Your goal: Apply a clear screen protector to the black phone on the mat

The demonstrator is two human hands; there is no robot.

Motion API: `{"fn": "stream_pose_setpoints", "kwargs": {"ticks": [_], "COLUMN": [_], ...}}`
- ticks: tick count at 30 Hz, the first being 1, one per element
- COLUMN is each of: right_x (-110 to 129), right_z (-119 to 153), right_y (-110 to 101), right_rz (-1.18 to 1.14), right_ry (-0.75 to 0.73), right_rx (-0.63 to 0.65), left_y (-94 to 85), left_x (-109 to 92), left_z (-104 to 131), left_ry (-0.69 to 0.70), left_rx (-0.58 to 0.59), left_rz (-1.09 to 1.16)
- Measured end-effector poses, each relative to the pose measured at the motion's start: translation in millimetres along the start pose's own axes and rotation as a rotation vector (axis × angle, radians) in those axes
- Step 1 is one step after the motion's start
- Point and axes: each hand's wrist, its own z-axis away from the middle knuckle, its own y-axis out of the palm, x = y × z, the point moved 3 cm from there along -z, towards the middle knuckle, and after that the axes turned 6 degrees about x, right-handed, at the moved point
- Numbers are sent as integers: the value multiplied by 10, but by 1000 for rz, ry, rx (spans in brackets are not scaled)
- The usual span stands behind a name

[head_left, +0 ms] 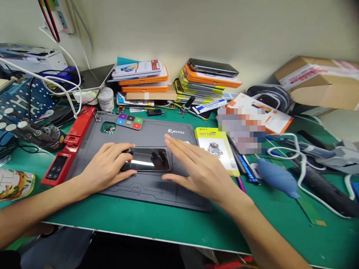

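Note:
A smartphone [148, 159] with a dark, glossy screen lies face up on a grey work mat [165, 192]. At its left end, my left hand [108, 164] grips it, the thumb along the near edge and the fingers over the far edge and the screen corner. My right hand [202, 170] is open by the phone's right end, its fingers straight and the thumb apart. Whether the right fingertips touch the phone, I cannot tell. Reflections show in the glass.
Left of the mat stands a red device with a display [57, 168]. A yellow battery box [215, 149] lies at the right, near a blue air blower [276, 177] and cables. Stacked boxes [144, 80] line the wall. A small coloured-square tray [129, 121] sits on the mat.

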Motion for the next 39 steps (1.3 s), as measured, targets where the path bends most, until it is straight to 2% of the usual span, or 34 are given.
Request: {"fn": "stream_pose_setpoints", "kwargs": {"ticks": [7, 12, 18, 25, 30, 35, 39], "right_x": [-23, -111, -215, -192, -207, -231, -216], "right_z": [15, 47, 77, 83, 80, 72, 71], "right_y": [105, 129, 244, 274, 264, 281, 320], "right_rz": [-165, -298, -397, -375, -388, -433, -443], "right_ry": [33, 60, 65, 73, 109, 121, 112], "right_rx": [-63, -28, 27, 40, 55, 82, 101], "left_y": [-6, 19, 27, 20, 65, 36, -59], "left_x": [3, 17, 30, 26, 48, 141, 297], "left_z": [8, 26, 25, 16, 14, 21, 20], "left_ry": [4, -7, -77, -97, -205, -421, -409], "left_rx": [-91, -110, -79, -44, 68, 306, 426], "left_rz": [-6, 76, 156, 174, 259, 422, 348]}}
